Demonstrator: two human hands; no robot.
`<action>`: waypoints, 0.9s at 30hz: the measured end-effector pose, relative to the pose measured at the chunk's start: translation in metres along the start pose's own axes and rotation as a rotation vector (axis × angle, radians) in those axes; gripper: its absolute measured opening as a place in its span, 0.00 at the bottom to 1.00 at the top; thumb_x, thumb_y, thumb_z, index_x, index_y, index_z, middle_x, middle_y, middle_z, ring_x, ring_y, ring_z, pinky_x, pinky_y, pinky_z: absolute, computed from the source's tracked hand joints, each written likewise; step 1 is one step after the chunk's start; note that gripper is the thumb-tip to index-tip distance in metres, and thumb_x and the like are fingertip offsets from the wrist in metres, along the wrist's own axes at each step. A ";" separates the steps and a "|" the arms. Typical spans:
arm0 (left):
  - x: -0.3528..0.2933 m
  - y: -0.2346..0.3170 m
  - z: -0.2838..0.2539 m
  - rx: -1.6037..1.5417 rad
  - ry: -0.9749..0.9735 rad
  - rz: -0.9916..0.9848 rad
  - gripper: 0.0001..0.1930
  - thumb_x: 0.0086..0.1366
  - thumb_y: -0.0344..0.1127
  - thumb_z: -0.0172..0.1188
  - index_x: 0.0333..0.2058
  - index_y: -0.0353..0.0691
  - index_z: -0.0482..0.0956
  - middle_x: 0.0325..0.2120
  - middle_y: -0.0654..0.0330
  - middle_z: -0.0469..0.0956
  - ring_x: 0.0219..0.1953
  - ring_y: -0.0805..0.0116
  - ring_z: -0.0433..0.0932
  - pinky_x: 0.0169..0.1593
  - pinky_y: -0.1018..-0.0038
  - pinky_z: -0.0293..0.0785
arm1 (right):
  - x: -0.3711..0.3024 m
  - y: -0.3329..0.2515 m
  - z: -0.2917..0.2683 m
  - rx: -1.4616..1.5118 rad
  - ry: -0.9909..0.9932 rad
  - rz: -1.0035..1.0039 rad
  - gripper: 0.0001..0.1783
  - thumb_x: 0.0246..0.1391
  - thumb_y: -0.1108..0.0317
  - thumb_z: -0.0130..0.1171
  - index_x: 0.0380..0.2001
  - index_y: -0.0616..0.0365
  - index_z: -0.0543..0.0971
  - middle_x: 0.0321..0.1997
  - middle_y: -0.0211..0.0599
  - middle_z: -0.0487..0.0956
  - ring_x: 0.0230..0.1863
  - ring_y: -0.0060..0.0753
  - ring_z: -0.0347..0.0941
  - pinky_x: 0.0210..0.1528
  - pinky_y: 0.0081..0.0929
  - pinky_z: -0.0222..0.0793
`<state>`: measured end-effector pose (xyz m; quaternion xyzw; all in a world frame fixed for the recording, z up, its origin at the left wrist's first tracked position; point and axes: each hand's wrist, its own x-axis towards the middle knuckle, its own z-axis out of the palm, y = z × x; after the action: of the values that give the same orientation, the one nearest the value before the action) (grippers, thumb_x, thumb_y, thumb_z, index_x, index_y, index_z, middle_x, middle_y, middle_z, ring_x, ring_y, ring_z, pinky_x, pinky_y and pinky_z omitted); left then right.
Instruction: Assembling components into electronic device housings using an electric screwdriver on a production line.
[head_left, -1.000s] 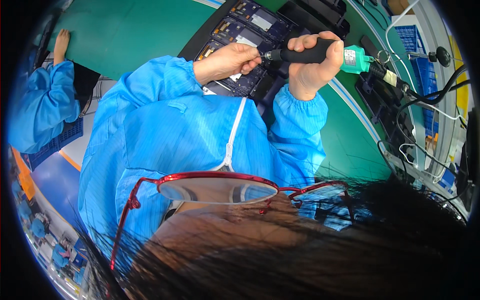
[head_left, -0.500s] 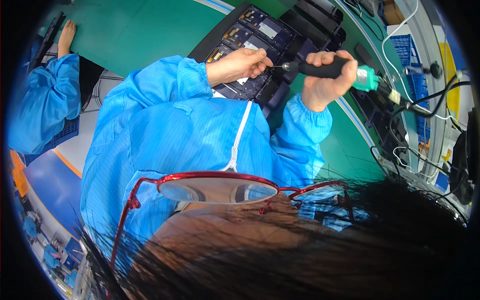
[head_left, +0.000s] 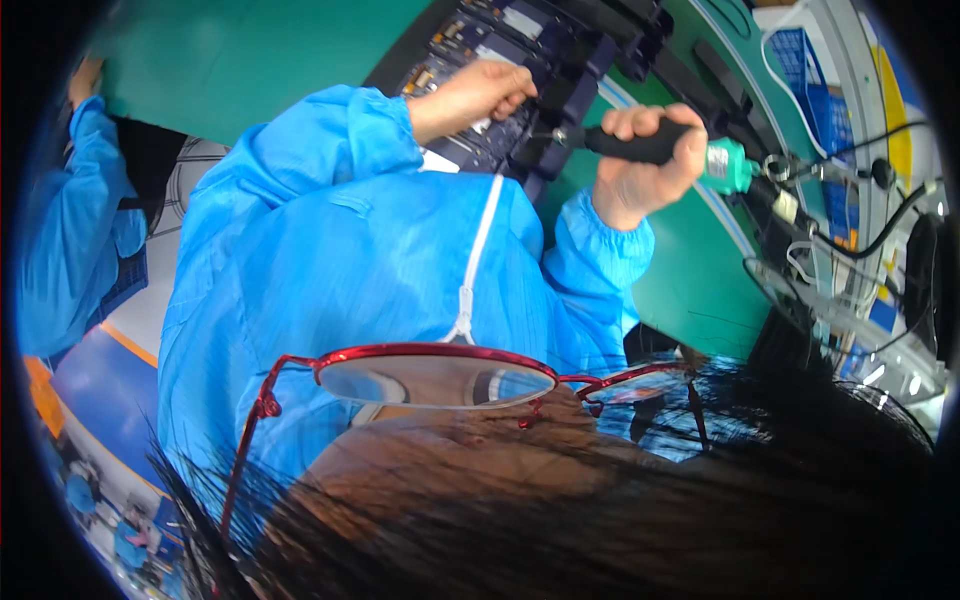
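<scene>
The right hand (head_left: 645,165) has its fingers wrapped round the driver (head_left: 640,145) at the black grip, the bit (head_left: 548,136) pointing left above the dark panels (head_left: 478,150) on the green bench (head_left: 250,70). The left hand (head_left: 478,98) is over the panels, near the bit but apart — fingers narrow, whether pinching anything I cannot tell. Good control likely wants a steady wrist, light pressure and the bit squared to its seat — left fingers clear of it.

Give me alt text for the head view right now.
The person's right hand grasps a black-and-green tool that points left, while the curled left hand is by dark electronic panels at a green workbench.
</scene>
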<state>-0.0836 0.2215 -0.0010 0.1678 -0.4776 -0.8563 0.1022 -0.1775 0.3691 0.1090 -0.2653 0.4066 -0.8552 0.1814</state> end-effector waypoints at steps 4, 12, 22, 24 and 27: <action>0.000 -0.003 -0.005 0.027 0.026 -0.010 0.13 0.68 0.39 0.48 0.33 0.34 0.73 0.20 0.69 0.65 0.20 0.81 0.60 0.24 0.84 0.59 | -0.010 0.007 -0.003 -0.048 -0.045 0.007 0.18 0.53 0.50 0.51 0.36 0.53 0.72 0.21 0.36 0.71 0.20 0.34 0.67 0.25 0.38 0.65; -0.007 0.008 0.005 0.026 0.070 -0.036 0.15 0.70 0.43 0.46 0.33 0.37 0.72 0.19 0.70 0.62 0.21 0.80 0.58 0.25 0.82 0.57 | -0.021 0.006 0.003 0.004 -0.041 -0.078 0.16 0.50 0.64 0.58 0.36 0.65 0.69 0.19 0.41 0.71 0.18 0.31 0.68 0.22 0.33 0.71; -0.113 0.011 0.035 0.640 -0.702 -0.053 0.19 0.68 0.44 0.47 0.23 0.35 0.71 0.16 0.67 0.68 0.20 0.80 0.63 0.26 0.78 0.61 | -0.030 0.003 -0.008 -0.116 -0.140 -0.013 0.16 0.53 0.57 0.53 0.36 0.60 0.70 0.21 0.40 0.71 0.20 0.33 0.68 0.24 0.38 0.69; -0.125 0.007 0.035 0.635 -0.795 -0.085 0.19 0.68 0.44 0.47 0.23 0.35 0.71 0.16 0.67 0.68 0.20 0.80 0.63 0.26 0.78 0.62 | -0.033 -0.002 -0.005 -0.179 -0.151 0.001 0.16 0.52 0.60 0.55 0.36 0.61 0.70 0.21 0.40 0.71 0.19 0.33 0.68 0.24 0.36 0.70; -0.129 0.005 0.033 0.629 -0.838 -0.110 0.19 0.68 0.44 0.48 0.23 0.35 0.71 0.17 0.67 0.68 0.21 0.80 0.63 0.26 0.78 0.62 | -0.037 -0.002 -0.001 -0.219 -0.166 -0.001 0.15 0.51 0.62 0.56 0.35 0.61 0.70 0.20 0.40 0.70 0.19 0.32 0.68 0.24 0.35 0.70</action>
<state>0.0226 0.2880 0.0435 -0.1418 -0.7020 -0.6693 -0.1980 -0.1493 0.3899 0.0985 -0.3533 0.4811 -0.7809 0.1841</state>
